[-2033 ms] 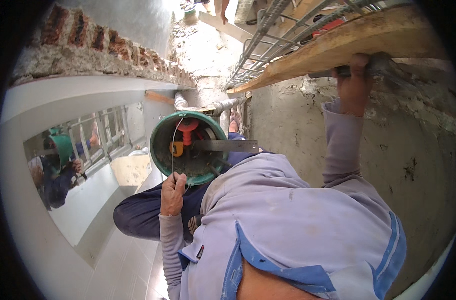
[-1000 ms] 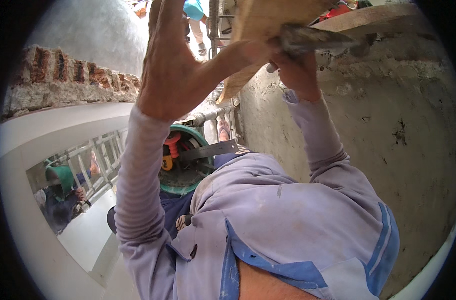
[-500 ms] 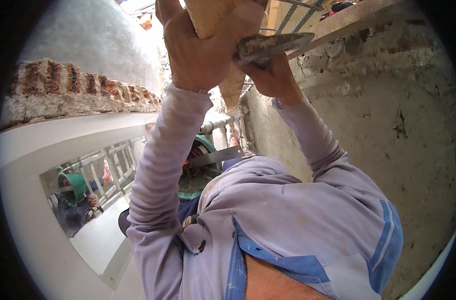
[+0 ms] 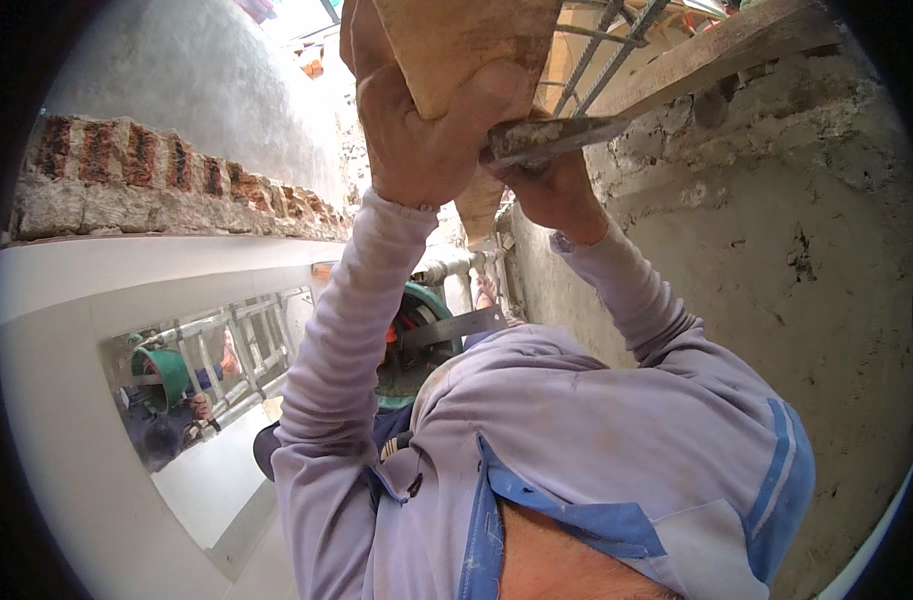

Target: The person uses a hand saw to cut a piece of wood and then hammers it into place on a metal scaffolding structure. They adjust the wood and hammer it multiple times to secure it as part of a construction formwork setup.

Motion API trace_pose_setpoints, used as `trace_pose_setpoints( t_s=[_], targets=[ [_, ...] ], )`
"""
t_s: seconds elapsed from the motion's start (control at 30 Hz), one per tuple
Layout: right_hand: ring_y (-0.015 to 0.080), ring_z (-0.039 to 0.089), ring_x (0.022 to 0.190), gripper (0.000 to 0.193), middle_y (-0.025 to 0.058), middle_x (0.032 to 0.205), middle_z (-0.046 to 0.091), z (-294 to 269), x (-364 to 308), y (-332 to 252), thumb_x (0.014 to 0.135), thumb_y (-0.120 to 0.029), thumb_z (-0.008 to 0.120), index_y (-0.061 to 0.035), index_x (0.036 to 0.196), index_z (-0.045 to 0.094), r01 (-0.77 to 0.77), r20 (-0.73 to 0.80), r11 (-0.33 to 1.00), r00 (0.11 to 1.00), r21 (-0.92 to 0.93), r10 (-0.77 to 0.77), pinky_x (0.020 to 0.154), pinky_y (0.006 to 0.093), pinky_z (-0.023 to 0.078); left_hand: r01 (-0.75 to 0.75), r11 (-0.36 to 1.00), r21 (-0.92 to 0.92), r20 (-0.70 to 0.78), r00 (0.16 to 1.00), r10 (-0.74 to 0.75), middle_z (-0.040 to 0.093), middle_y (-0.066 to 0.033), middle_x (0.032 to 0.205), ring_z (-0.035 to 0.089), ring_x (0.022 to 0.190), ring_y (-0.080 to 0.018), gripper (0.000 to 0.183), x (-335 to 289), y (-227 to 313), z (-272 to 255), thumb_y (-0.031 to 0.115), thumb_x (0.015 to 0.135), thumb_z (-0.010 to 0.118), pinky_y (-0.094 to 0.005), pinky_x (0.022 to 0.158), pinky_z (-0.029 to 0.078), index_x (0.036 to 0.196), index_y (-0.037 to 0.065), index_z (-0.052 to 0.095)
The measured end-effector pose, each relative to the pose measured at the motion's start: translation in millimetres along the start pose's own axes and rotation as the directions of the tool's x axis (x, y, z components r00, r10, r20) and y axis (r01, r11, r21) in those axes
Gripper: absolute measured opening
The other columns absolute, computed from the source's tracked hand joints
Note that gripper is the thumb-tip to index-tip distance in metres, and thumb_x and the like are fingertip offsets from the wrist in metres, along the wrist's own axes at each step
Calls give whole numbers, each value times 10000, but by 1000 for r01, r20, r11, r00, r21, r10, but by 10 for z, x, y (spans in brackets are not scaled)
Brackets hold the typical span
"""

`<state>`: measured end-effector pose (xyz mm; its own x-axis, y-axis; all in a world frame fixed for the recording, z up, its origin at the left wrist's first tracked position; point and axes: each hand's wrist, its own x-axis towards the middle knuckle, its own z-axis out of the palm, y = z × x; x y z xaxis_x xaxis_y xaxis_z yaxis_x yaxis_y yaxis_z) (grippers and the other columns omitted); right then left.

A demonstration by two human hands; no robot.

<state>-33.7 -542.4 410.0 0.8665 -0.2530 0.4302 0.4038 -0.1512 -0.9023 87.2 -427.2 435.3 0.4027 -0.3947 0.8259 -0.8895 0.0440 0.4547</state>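
Observation:
Raised in front of me, my left hand (image 4: 417,150) is closed around a pale wooden board (image 4: 467,45), its thumb across the board's face. A narrow lower end of wood shows below the hand. Just to the right, my right hand (image 4: 555,195) is closed on a grimy, tapered metal tool (image 4: 557,138) that points right. Its grip is mostly hidden, so the exact kind of tool cannot be told. The tool's near end sits close by my left hand; whether they touch is unclear.
A rough plastered wall (image 4: 737,250) rises on the right, topped by a wooden plank (image 4: 717,62). Steel rebar (image 4: 617,55) shows above. Below my arms stands a green bucket (image 4: 427,300) with a flat metal strip (image 4: 455,327). Broken brickwork (image 4: 157,165) and a reflective pane (image 4: 167,385) are left.
Both hands appear slightly lower and further right in the view, and more of the board's face shows. The metal tool has tilted a little. Both grips stay closed.

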Motion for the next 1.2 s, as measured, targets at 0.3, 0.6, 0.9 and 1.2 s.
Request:
trace_pose_setpoints(
  t_s=[0.3, 0.6, 0.9, 1.2],
  targets=[
    [177, 610, 834, 241, 97, 933, 635, -45, 78, 344, 791, -96, 706, -32, 988, 584, 64, -47, 987, 997, 146, -57, 740, 319, 487, 417, 865, -278, 45, 905, -422, 590, -177, 1151, 542, 1076, -336, 395, 328, 340, 7, 227, 673, 764, -424, 917, 431, 1003, 33, 667],
    [133, 568, 943, 502, 83, 1054, 605, -49, 26, 32, 793, -75, 699, 9, 1229, 466, -161, -22, 983, 987, -88, 160, 813, 300, 479, 518, 786, -336, 212, 855, -473, 631, -167, 1016, 563, 997, -309, 393, 245, 249, 7, 316, 651, 744, -407, 864, 452, 885, 4, 688],
    [193, 619, 896, 405, 116, 985, 633, -42, 70, 61, 795, -46, 681, 8, 1167, 530, -46, -101, 988, 994, -145, 31, 769, 321, 485, 413, 850, -329, 92, 909, -406, 660, -136, 918, 632, 817, -272, 399, 238, 188, 86, 353, 718, 735, -386, 780, 493, 889, -2, 674],
    [197, 608, 940, 298, 137, 1238, 503, -352, -201, 144, 847, 55, 551, -74, 1110, 492, 182, -333, 955, 938, 234, -97, 809, 286, 502, 406, 823, -397, 65, 907, -417, 603, -121, 1039, 590, 927, -257, 413, 37, 79, 139, 159, 742, 744, -370, 826, 479, 1077, 4, 558]
  ],
)
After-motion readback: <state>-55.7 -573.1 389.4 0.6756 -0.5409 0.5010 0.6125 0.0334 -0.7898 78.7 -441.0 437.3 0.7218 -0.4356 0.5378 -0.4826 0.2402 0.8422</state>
